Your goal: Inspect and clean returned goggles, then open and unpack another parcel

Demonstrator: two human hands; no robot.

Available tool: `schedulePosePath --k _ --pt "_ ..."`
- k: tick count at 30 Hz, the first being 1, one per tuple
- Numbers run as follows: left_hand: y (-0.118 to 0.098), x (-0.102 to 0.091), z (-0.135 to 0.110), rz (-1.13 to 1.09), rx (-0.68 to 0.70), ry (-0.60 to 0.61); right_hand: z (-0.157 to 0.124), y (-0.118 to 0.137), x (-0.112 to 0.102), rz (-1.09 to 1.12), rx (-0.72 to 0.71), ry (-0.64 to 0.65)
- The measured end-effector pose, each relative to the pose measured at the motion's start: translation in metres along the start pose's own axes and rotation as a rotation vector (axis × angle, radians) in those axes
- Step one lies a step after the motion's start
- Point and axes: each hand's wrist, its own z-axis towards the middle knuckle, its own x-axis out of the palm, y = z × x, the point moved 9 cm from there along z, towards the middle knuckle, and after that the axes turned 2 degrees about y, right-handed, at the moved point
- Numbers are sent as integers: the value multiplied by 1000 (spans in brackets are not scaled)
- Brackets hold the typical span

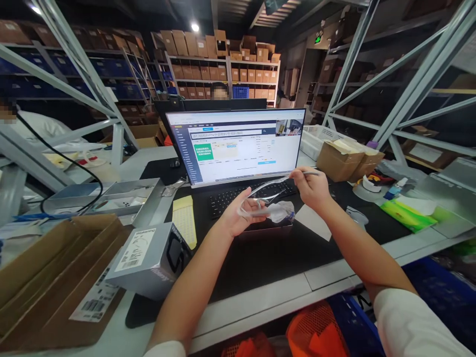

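Observation:
My left hand [241,213] is closed around the front of a pair of clear, thin-framed glasses [268,185], held above the keyboard [219,202]. My right hand [310,187] pinches the end of one temple arm, fingers pressed together. Just beneath the glasses is a crumpled translucent plastic wrapper [281,212], resting on a dark flat item partly hidden by my left hand. A white sheet of paper [313,223] lies on the black mat below my right hand. Left of my left forearm sits a grey box [148,263] with a white label.
A lit monitor [241,148] stands behind my hands. At left are an open cardboard box [55,282], grey trays [126,198] and a yellow sticker sheet [184,220]. A mouse [357,215], a green packet [407,216] and small cartons [340,159] lie right. Another person sits behind the monitor.

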Motion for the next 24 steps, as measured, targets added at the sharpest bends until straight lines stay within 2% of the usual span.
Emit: schedulePosePath --k 2,4,8,10,14,17,19,21,22,24 --pt "1 0 5 15 44 -10 4 -5 -2 -29 67 -1" --pt "-2 0 7 76 144 -68 7 -10 -5 -47 120 -27" --pt "-24 -2 -2 309 510 -253 6 -18 -8 11 200 -62" --pt "-31 0 -8 372 656 -296 3 -21 -4 79 248 -40" --pt "-41 4 -18 507 878 -311 -9 -29 15 304 354 100" --pt "-52 1 -28 484 1015 -332 -17 -45 29 468 321 284" --pt "-62 -3 -42 461 1111 -386 -26 -79 31 329 376 390" --pt "-75 -3 -62 539 1223 -479 -43 -135 26 -98 568 511" --pt "-81 0 -74 628 1284 -531 -57 -164 21 -345 676 603" --pt "-90 14 -93 905 1381 -614 -83 -204 15 -597 826 741"
